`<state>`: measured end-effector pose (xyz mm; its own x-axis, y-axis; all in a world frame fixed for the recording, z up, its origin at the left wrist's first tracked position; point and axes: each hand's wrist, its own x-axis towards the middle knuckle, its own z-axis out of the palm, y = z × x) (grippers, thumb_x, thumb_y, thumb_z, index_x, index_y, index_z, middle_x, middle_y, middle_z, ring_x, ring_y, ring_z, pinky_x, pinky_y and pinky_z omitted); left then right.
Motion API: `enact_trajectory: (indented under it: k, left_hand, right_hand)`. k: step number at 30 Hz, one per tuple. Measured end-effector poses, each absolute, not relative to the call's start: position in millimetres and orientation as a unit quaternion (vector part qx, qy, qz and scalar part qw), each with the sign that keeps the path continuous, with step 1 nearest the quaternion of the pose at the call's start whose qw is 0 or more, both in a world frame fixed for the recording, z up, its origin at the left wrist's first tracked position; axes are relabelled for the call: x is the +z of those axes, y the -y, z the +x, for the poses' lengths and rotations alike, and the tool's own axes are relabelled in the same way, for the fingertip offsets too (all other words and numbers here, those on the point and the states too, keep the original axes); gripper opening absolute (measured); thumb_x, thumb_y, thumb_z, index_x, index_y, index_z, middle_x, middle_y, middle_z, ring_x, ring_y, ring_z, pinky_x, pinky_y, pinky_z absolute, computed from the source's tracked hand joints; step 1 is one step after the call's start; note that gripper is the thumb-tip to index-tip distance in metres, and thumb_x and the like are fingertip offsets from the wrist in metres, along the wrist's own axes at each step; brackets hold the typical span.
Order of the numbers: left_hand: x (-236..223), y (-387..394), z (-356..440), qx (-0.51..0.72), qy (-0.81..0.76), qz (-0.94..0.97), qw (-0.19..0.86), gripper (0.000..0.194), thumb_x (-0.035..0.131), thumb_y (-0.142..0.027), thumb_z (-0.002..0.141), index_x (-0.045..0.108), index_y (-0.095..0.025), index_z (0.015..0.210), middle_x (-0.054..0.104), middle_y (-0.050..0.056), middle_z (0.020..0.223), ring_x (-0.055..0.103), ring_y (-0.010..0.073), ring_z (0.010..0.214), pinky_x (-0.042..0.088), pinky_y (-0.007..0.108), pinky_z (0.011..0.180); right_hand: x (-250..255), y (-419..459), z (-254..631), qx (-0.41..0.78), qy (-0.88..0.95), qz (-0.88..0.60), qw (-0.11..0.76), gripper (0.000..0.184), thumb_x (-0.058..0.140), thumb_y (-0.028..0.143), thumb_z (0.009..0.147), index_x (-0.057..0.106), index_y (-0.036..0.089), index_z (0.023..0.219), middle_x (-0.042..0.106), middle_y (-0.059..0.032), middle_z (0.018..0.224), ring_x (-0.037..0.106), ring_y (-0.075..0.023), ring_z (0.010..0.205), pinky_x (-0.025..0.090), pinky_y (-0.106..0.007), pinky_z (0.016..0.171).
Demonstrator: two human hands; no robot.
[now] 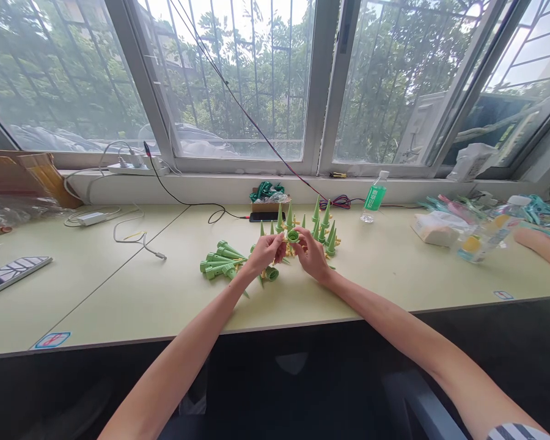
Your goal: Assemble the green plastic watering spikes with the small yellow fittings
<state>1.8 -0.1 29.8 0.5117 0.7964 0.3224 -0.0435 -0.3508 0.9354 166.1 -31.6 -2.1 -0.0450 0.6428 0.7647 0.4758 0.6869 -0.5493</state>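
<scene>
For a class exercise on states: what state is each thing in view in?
Held piece: hollow end facing camera
Right grip: closed on held piece
Left grip: pinched, contents hidden
Left cones: lying, piled
Back cones: upright, points up
Green-labelled bottle: standing, capped
Phone: flat, screen dark
Red-black cable: partly coiled

Head view looks forward, down across table (394,256) to windows (394,91)
</scene>
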Motion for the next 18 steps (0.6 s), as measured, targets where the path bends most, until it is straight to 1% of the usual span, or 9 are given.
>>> enact_trajectory:
  k: [10, 18]
  left_hand:
    - [32.5, 3.3, 1.3, 0.427, -0.269, 0.724, 0.471, 0.049, 0.054, -0.056, 0.089, 0.054, -0.014, 0.063, 0.056, 0.002, 0.054, 0.048, 0.0086, 0.043, 0.038, 0.021, 0.04]
    - [27.5, 1.9, 3.4, 0.429, -0.279, 0.754, 0.411, 0.044, 0.052, -0.053, 0.09, 0.056, -0.015, 0.068, 0.058, 0.002, 0.057, 0.047, 0.0084, 0.043, 0.037, 0.021, 0.04]
  right_hand:
    - [2.5, 37.1, 164.0, 0.082, 0.712, -0.392, 0.577, 0.027, 0.048, 0.036, 0.098, 0.049, 0.023, 0.121, 0.062, 0.0021, 0.072, 0.052, -0.0106, 0.052, 0.044, -0.023, 0.054]
    - [6.3, 39.6, 163.6, 0.094, 0.689, -0.427, 0.579, 0.03, 0.042, 0.038, 0.099, 0.054, 0.02, 0.121, 0.057, 0.0048, 0.059, 0.052, -0.0112, 0.046, 0.044, -0.024, 0.054]
